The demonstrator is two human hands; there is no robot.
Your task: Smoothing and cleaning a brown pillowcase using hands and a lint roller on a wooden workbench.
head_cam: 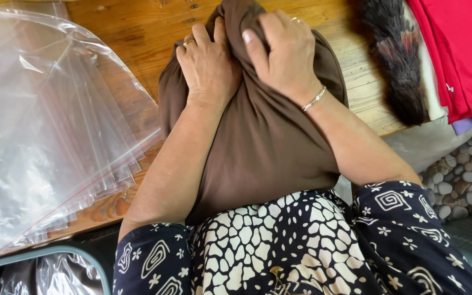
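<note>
The wooden table (pixel 137 33) fills the top of your view, its near edge running under your forearms and its right edge dropping to a floor of grey pebbles (pixel 460 180). Most of its left half lies under a fanned stack of clear plastic bags (pixel 50 125), whose edges step down toward you and overhang the table's near side. Bare wood shows only in a strip between those bags and the cloth, and in a narrower patch to the right of it.

The brown cloth (pixel 269 136) sits in the middle, bunched into a thick bundle that runs from your lap up onto the table, its top fold reaching the upper frame edge. To its right, a pile of red fabric (pixel 460 49) takes the top corner, with a dark, bristly thing (pixel 397 60), possibly a feather duster, lying just beside it and close to the cloth's right edge.

Your left hand (pixel 208 65) lies on the upper left of the bundle, fingers curled and pressing into a fold, a ring showing on one finger. Your right hand (pixel 285 49) is just beside it, almost touching, fingers closed down over the top ridge of the cloth and gathering it; a thin bracelet (pixel 314 99) sits at that wrist. Both grip the fabric rather than rest flat.

A curved grey rail (pixel 50 253) crosses the bottom left corner, below the bags.
</note>
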